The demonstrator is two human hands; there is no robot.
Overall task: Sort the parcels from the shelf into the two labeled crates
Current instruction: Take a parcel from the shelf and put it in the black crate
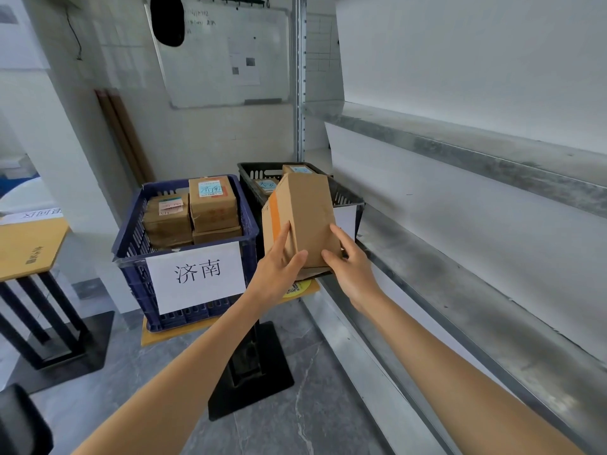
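both arms reach forward from the lower edge of view, beside the metal shelf [492, 159]. the left hand [279, 267] and right hand [353, 267] hold a brown cardboard parcel [305, 218], tilted, above the front rim of the black crate [345, 195]; the fingers [284, 238] of each hand are clamped on its lower end. parcel and hands hide most of the black crate's white label. the blue crate [131, 238], at the counter's [157, 336] left front edge, carries a sheet [197, 274] reading 济南. the stacked boxes [213, 205] inside it bear small labels, hard to read.
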